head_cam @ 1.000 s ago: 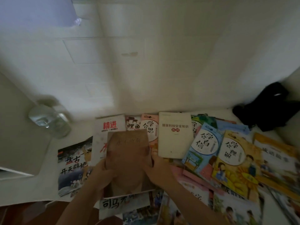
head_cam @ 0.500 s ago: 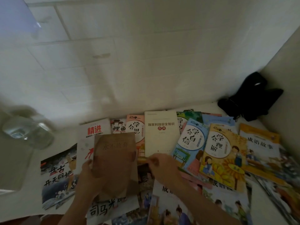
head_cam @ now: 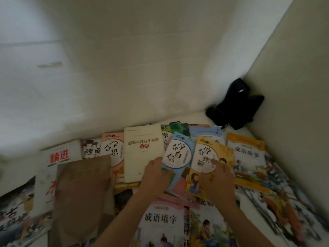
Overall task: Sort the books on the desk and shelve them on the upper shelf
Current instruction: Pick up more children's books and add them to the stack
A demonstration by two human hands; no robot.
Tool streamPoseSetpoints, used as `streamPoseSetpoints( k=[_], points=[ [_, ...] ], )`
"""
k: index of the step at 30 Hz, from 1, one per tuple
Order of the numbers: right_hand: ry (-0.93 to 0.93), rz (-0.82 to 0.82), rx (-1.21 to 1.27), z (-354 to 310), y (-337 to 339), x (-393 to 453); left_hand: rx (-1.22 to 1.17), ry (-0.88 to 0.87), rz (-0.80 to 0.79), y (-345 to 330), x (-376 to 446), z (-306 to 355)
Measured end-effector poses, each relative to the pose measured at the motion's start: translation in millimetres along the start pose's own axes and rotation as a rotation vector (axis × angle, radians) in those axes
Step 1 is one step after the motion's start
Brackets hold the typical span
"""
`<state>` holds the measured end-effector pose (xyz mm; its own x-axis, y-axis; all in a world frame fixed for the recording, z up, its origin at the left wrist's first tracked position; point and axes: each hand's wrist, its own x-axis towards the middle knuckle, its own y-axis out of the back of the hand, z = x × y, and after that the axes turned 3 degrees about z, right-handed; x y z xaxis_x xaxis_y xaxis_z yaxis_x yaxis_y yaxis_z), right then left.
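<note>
Many books lie spread over the white desk (head_cam: 199, 118). My left hand (head_cam: 155, 173) rests flat where the cream book (head_cam: 142, 145) meets the blue book (head_cam: 178, 154), fingers fairly straight. On the yellow book (head_cam: 208, 154) lies my right hand (head_cam: 218, 177), with a finger stretched over its cover. A brown book (head_cam: 83, 193) sits loose at the left, on top of other books, with no hand on it. A pink book (head_cam: 114, 148) and a red-titled white book (head_cam: 60, 155) lie behind it. No shelf is in view.
A black object (head_cam: 235, 107) sits in the back right corner, where the tiled wall (head_cam: 124, 68) meets a side panel (head_cam: 293, 86). More picture books cover the desk at the front (head_cam: 163, 221) and the right (head_cam: 247, 154).
My left hand has let go of the brown book, which now lies on the pile, and moved right to the cream book. My right hand has moved right onto the yellow book. The view swung right.
</note>
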<state>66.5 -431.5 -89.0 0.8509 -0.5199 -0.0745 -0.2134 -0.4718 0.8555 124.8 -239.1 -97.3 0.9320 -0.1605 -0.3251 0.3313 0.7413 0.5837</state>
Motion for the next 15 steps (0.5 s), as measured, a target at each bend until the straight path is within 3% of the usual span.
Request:
streamPoseSetpoints(
  k=[4,8,12,15],
  points=[
    [-0.133,-0.029,-0.134,58,7,2,0.119,0.104,0.136,-18,16,11],
    [-0.185,-0.067,-0.006,73,-2,12,0.17,0.081,0.156,-33,13,23],
    [-0.177,-0.083,0.086,70,-7,15,0.068,0.063,0.184,-45,8,29],
    [-0.179,-0.062,0.205,62,2,7,-0.1,0.171,0.124,-44,12,34]
  ],
)
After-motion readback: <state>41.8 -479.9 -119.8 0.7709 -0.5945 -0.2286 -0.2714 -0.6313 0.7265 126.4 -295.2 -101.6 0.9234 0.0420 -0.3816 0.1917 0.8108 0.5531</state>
